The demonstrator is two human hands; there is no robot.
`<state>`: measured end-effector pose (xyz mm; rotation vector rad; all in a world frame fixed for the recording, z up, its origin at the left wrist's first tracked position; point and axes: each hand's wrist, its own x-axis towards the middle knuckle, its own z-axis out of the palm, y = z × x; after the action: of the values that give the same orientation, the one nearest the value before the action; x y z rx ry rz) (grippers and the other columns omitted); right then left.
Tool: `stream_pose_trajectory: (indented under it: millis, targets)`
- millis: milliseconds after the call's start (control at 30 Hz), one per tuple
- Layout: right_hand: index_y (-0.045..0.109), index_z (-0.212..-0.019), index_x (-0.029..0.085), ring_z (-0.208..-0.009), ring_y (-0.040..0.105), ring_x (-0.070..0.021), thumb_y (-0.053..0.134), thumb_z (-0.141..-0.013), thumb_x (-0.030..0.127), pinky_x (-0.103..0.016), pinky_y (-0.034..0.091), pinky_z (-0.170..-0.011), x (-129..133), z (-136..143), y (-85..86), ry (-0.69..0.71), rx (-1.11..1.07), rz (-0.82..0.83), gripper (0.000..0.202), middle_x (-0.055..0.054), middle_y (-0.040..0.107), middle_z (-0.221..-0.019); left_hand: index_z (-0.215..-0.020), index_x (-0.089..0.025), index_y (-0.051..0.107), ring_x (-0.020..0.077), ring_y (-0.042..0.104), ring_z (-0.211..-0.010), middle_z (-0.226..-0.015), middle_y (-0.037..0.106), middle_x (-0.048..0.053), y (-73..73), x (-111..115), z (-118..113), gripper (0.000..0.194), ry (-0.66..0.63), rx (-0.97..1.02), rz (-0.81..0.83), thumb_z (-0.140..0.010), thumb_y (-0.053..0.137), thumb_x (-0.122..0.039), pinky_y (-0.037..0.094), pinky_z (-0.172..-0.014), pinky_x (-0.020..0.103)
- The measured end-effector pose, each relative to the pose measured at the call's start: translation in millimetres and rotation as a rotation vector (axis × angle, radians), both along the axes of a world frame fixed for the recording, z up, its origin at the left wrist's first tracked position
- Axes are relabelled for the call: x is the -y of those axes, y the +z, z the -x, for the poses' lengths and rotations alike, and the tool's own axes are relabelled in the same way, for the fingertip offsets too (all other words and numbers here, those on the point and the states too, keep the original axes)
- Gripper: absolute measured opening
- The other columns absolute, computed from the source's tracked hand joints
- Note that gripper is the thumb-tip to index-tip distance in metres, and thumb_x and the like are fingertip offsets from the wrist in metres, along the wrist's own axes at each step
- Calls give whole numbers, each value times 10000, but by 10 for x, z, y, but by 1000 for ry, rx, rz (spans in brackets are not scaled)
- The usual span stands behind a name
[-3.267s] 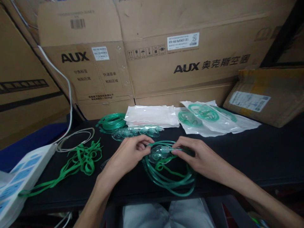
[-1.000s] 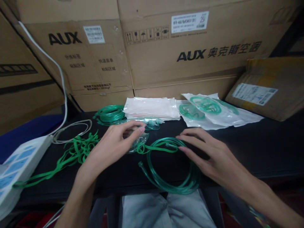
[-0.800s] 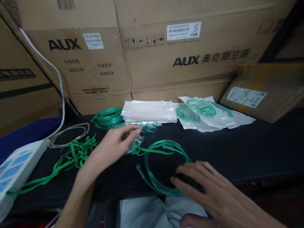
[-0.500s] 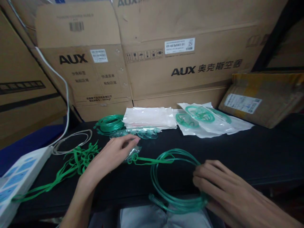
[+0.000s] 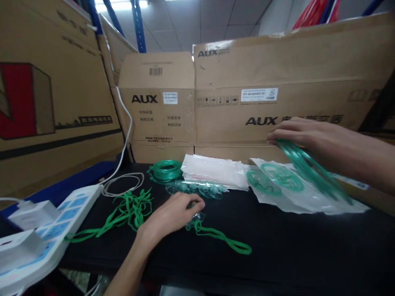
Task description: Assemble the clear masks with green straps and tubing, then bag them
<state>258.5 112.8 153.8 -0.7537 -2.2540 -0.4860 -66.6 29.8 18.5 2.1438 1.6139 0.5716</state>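
My right hand [image 5: 296, 133], raised at the right, pinches a coil of green tubing [image 5: 311, 170] that hangs above the flat packets [image 5: 321, 201]. My left hand [image 5: 175, 211] rests over a small clear plastic piece [image 5: 195, 220] on the black table, fingers curled round it; its fingertips are partly hidden. From that piece a green elastic strap [image 5: 225, 238] runs to the right. Behind my left hand lies a row of clear plastic parts [image 5: 197, 189]. Another green tubing coil [image 5: 166, 170] sits beside white packets [image 5: 214, 170].
At the left are a tangle of green straps [image 5: 128, 209], a thin pale cable loop [image 5: 123, 183] and a white power strip [image 5: 72, 209] with plugs. Cardboard boxes [image 5: 234, 135] stand behind the black table [image 5: 277, 255].
My right hand has lifted the tubing coil off the front of the table, up and to the right. My left hand stays at the clear piece. The view has tilted up.
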Motion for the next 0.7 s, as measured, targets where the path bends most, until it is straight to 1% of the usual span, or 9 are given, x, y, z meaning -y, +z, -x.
stream_pose_trajectory:
  millis: [67, 100, 167, 233, 333, 433, 500, 633, 700]
  targets:
    - [782, -1007, 193, -910, 681, -206, 418, -954, 479, -392, 476, -760, -265, 159, 72, -35, 302, 45, 465, -116, 745, -1016, -1127, -321, 743, 266, 630, -1134, -1124, 743, 29, -17, 3, 3, 414, -13, -4, 14, -972, 421, -533, 440, -962, 336]
    - [766, -1049, 166, -902, 673, -205, 495, -934, 393, -380, 469, -753, -366, 268, 102, -54, 386, 85, 372, -118, 741, -1019, -1132, -326, 740, 265, 617, -1151, -1137, 737, 26, -30, -1, 4, 414, -19, -2, 21, -971, 423, -539, 435, -970, 335]
    - [772, -997, 190, -728, 647, -171, 634, -865, 284, -319, 448, -646, -481, 545, 167, -73, 533, 253, 213, -60, 748, -867, -1144, -335, 733, 259, 599, -1174, -1160, 727, 17, -55, -14, 7, 416, -25, 10, 28, -971, 421, -549, 423, -986, 330]
    - [779, -853, 194, -565, 568, -132, 694, -843, 304, -273, 382, -543, -490, 867, 248, -58, 518, 368, 140, -20, 711, -714, -1140, -337, 732, 251, 600, -1169, -1167, 728, 5, -71, -29, 6, 416, -39, 24, 32, -976, 412, -547, 420, -989, 323]
    - [735, -674, 182, -495, 467, -100, 733, -820, 394, -247, 306, -480, -413, 1301, 371, 89, 534, 647, 258, 18, 628, -582, -1125, -323, 736, 247, 619, -1139, -1154, 740, -1, -77, -44, 0, 415, -56, 42, 42, -979, 410, -535, 431, -963, 314]
    - [708, -682, 167, -461, 377, -69, 735, -822, 430, -231, 238, -433, -390, 1575, 426, 250, 454, 935, 299, 21, 619, -600, -1125, -306, 742, 249, 635, -1115, -1127, 751, 11, -76, -46, -5, 427, -55, 49, 51, -976, 415, -537, 441, -950, 312]
    - [675, -686, 154, -439, 324, -50, 762, -806, 441, -225, 191, -407, -440, 1698, 396, 318, 338, 1065, 323, 19, 611, -615, -1124, -298, 747, 247, 639, -1115, -1128, 754, 17, -77, -44, -6, 430, -57, 58, 49, -974, 420, -533, 440, -963, 311]
    - [657, -762, 127, -425, 287, -21, 808, -791, 396, -201, 174, -393, -621, 1967, 197, 497, 80, 1287, 310, 43, 541, -628, -1126, -294, 748, 244, 644, -1133, -1164, 751, 14, -83, -54, -8, 421, -73, 78, 56, -974, 426, -519, 443, -977, 310]
    - [682, -893, 114, -426, 281, -22, 745, -865, 357, -190, 212, -396, -713, 2148, 73, 597, -14, 1378, 252, 46, 528, -647, -1132, -290, 745, 246, 644, -1140, -1166, 751, 16, -93, -66, -10, 422, -80, 76, 59, -977, 422, -514, 445, -982, 315]
